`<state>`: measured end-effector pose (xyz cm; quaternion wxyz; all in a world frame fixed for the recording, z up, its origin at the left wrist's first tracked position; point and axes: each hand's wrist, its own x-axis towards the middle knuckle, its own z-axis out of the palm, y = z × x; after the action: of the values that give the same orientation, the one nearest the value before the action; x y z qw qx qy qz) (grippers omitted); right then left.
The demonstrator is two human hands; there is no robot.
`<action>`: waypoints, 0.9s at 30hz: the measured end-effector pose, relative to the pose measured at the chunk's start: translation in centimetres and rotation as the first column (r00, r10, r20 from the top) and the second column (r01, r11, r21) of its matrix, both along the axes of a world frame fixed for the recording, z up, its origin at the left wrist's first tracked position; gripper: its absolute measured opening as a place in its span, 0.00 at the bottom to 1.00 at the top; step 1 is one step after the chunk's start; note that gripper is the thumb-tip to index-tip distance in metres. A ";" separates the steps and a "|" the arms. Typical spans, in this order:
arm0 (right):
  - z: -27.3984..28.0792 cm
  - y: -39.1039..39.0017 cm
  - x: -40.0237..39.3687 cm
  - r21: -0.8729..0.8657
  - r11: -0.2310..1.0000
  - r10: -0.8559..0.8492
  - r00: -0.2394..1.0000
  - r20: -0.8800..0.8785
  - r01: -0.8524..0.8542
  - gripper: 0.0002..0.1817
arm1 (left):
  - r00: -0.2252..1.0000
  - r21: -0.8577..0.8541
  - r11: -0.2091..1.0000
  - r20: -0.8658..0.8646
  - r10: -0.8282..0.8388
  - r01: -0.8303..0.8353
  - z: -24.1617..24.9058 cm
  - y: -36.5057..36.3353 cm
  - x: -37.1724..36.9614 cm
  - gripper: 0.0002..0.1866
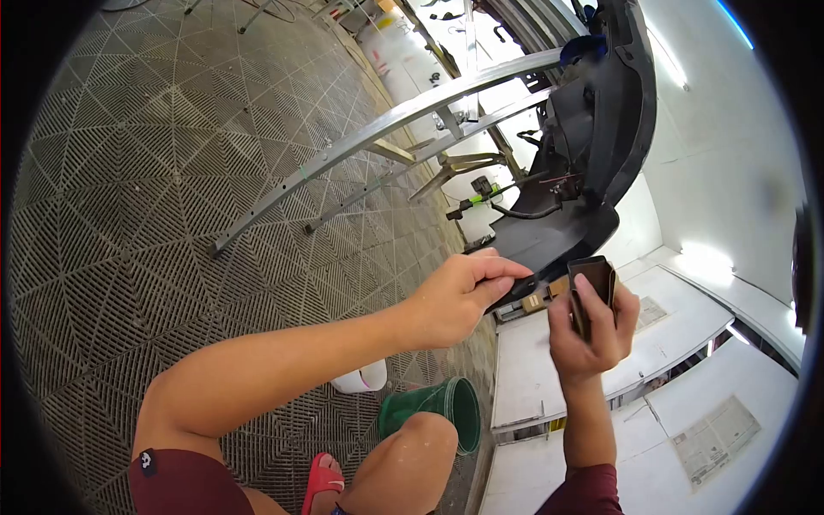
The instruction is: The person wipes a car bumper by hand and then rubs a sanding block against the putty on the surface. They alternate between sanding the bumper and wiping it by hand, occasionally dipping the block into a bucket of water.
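A large dark car bumper [611,129] rests on a metal stand, its near end reaching down to my hands. At that narrow end, my left hand [459,296] is closed, thumb and index finger pinching the black tip. My right hand [596,330] is wrapped around what looks like a folded sheet of sandpaper [594,279], dark along the edges and brown on its face. It is held upright just beside the bumper's end, with the fingers across its front.
The silver metal stand [386,120] stretches over the patterned grid floor [172,163]. Near my knee stand a green bucket [421,408] and a white container [360,378]. A green-and-black tool [475,200] shows behind the bumper. White panels [558,369] fill the right side.
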<state>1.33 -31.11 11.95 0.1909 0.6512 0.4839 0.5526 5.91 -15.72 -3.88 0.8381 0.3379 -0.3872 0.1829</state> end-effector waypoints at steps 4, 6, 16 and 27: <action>-1.0 0.5 -0.5 -0.278 0.960 -0.051 0.991 -0.128 0.013 0.27 | 1.000 0.032 0.999 0.000 0.019 -0.019 -0.1 0.7 0.1 0.13; -0.2 0.7 -0.7 -0.165 0.985 -0.052 0.998 0.028 0.056 0.27 | 1.000 -0.017 1.000 -0.005 -0.022 0.022 0.1 0.1 -0.2 0.13; -0.7 2.1 -2.7 -0.372 0.920 -0.122 0.992 0.022 0.121 0.18 | 0.990 -0.065 0.990 0.055 0.132 -0.128 0.1 0.2 -0.1 0.12; 1.2 3.1 -2.1 -0.388 0.914 -0.109 0.993 0.044 0.118 0.22 | 0.999 -0.020 0.999 0.003 0.039 -0.039 -0.3 -0.5 0.0 0.12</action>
<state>-0.82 -28.00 13.10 0.3532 0.6214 0.5434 0.4403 5.89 -16.20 -4.20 0.8372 0.3366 -0.3799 0.2036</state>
